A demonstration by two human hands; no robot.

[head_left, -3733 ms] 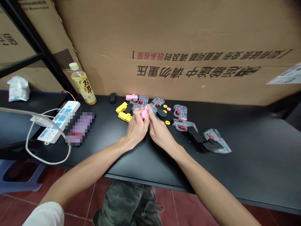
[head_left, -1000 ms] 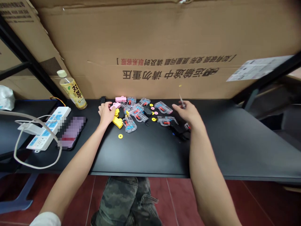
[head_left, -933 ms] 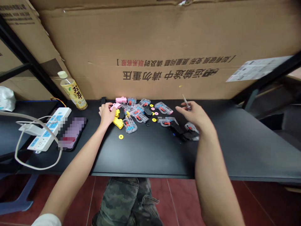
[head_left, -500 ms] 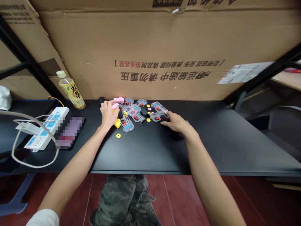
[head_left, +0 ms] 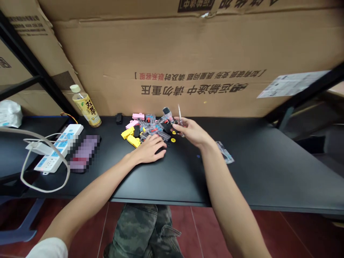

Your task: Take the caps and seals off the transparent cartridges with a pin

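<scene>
My right hand is closed around a clear plastic toy gun with a dark end, lifted at the right side of the pile. A thin clear edge rises by its fingers; I cannot tell whether it belongs to the same piece. My left hand rests at the near edge of the pile with its fingers spread, over clear toy guns with red and blue parts. Left of these lie pink pieces, yellow pieces and a black piece. Small yellow rings lie between the hands.
Another clear toy gun lies beside my right forearm, with a small blue disc nearby. A drink bottle, power strip and phone occupy the left. Cardboard walls the back of the black table.
My left hand has moved right and nearer, from the pink pieces to the toy guns' near edge. My right hand has risen leftward with a toy gun. Another gun now shows beside my right forearm.
</scene>
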